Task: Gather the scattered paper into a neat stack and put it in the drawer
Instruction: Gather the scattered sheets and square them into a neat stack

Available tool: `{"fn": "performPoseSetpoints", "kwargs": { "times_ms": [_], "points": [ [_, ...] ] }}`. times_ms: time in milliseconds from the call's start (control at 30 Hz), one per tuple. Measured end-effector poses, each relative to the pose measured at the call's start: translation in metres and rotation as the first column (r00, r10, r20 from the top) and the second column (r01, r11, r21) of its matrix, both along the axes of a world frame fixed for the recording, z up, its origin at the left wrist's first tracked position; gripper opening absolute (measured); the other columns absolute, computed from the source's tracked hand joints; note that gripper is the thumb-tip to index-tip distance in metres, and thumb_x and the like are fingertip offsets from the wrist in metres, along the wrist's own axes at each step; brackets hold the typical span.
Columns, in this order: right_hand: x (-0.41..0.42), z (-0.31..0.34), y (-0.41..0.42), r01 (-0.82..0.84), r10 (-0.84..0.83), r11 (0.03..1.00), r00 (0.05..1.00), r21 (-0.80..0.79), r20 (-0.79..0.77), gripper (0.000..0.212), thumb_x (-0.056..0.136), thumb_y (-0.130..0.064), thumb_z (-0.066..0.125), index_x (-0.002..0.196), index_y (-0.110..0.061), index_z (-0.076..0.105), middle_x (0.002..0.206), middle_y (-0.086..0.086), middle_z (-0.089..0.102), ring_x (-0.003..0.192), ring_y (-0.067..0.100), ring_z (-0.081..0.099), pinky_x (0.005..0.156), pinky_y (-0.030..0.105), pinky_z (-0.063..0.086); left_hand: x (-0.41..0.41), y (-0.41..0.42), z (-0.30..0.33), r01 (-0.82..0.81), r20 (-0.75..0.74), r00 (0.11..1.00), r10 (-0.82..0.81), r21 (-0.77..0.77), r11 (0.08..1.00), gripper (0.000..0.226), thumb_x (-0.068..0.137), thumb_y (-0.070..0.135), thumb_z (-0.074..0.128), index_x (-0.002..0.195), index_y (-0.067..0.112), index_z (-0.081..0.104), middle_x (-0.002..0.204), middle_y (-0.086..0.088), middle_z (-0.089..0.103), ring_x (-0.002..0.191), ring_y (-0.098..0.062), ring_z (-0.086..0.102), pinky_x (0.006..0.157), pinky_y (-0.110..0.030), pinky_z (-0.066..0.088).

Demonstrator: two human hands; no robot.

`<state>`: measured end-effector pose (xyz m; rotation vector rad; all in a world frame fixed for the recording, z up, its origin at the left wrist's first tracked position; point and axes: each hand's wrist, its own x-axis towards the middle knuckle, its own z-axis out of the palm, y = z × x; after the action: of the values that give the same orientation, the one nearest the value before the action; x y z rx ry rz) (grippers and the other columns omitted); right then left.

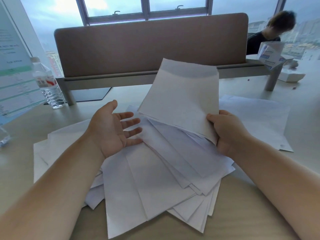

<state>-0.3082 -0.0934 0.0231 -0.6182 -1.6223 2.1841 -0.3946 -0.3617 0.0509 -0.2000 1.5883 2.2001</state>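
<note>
While right hand (223, 134) grips fanned paper (180, 101), left hand (112, 129) spread beside

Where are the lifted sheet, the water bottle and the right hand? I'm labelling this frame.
lifted sheet (181, 103): head view, middle of its face.
water bottle (46, 82): head view, on its label.
right hand (225, 132): head view, back of hand.

Far: a partition (150, 45) walls off the desk (251, 201).
Far left: a water bottle (47, 82) stands in the way.
Near right: bare desk gives passage.
Centre: loose paper (155, 179) covers it.
</note>
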Motion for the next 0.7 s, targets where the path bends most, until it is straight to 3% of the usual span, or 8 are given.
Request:
{"fn": "performPoseSetpoints", "kwargs": {
  "times_ms": [100, 200, 400, 533, 600, 700],
  "points": [
    [0.002, 0.002, -0.004, -0.009, 0.009, 1.000, 1.000, -0.027, -0.001, 0.019, 0.100, -0.002, 0.053, 0.095, -0.016, 0.067, 0.084, 0.006, 0.074, 0.052, 0.014, 0.071, 0.046, 0.026, 0.055, 0.000, -0.001, -0.004, 0.058, 0.042, 0.997, -0.061, 0.084, 0.995, 0.067, 0.098, 0.065, 0.046, 0.135, 0.011, 0.058, 0.134, -0.024, 0.067, 0.119, -0.047, 0.065, 0.103, -0.068, 0.047],
    [0.003, 0.001, -0.008, -0.031, 0.031, 0.999, 1.000, -0.032, -0.001, 0.020, 0.099, -0.001, 0.053, 0.094, -0.014, 0.067, 0.078, 0.006, 0.074, 0.053, 0.016, 0.071, 0.047, 0.028, 0.055, 0.000, -0.001, -0.004, 0.015, 0.066, 0.997, -0.024, 0.140, 0.990, 0.063, 0.098, 0.061, 0.048, 0.137, 0.011, 0.058, 0.133, -0.021, 0.068, 0.120, -0.042, 0.065, 0.099, -0.069, 0.050],
    [0.006, 0.004, -0.012, -0.044, 0.044, 0.999, 0.999, -0.031, 0.002, 0.020, 0.098, -0.001, 0.054, 0.097, -0.014, 0.069, 0.076, 0.006, 0.075, 0.054, 0.018, 0.072, 0.048, 0.032, 0.056, 0.004, 0.004, -0.007, -0.039, 0.046, 0.998, 0.031, 0.179, 0.983, 0.044, 0.095, 0.024, 0.064, 0.136, 0.008, 0.057, 0.142, -0.019, 0.061, 0.113, -0.034, 0.071, 0.079, -0.052, 0.063],
    [0.007, 0.005, -0.013, -0.040, 0.040, 0.998, 0.999, -0.043, 0.004, 0.020, 0.097, -0.001, 0.054, 0.100, -0.014, 0.070, 0.078, 0.007, 0.076, 0.054, 0.018, 0.072, 0.047, 0.030, 0.056, 0.007, 0.008, -0.010, 0.048, 0.013, 0.999, -0.049, 0.108, 0.993, 0.034, 0.101, 0.016, 0.057, 0.134, 0.009, 0.063, 0.118, -0.014, 0.058, 0.078, -0.024, 0.071, 0.059, -0.036, 0.064],
    [0.008, 0.006, -0.013, -0.044, 0.044, 0.998, 0.999, -0.048, 0.002, 0.020, 0.098, -0.001, 0.054, 0.100, -0.014, 0.070, 0.074, 0.005, 0.076, 0.053, 0.018, 0.072, 0.046, 0.031, 0.055, 0.011, 0.011, -0.012, 0.102, -0.012, 0.995, -0.102, -0.002, 0.995, 0.025, 0.106, 0.016, 0.049, 0.120, 0.007, 0.068, 0.100, -0.013, 0.062, 0.066, -0.020, 0.069, 0.052, -0.032, 0.062],
    [0.008, 0.006, -0.013, -0.043, 0.043, 0.998, 0.999, -0.043, 0.003, 0.020, 0.098, -0.001, 0.054, 0.100, -0.014, 0.069, 0.073, 0.005, 0.075, 0.051, 0.018, 0.071, 0.045, 0.030, 0.055, 0.015, 0.017, -0.015, 0.149, -0.048, 0.987, -0.154, -0.095, 0.984, 0.032, 0.109, 0.009, 0.040, 0.107, 0.006, 0.071, 0.084, -0.011, 0.064, 0.056, -0.017, 0.068, 0.049, -0.030, 0.060]
  ]
}}
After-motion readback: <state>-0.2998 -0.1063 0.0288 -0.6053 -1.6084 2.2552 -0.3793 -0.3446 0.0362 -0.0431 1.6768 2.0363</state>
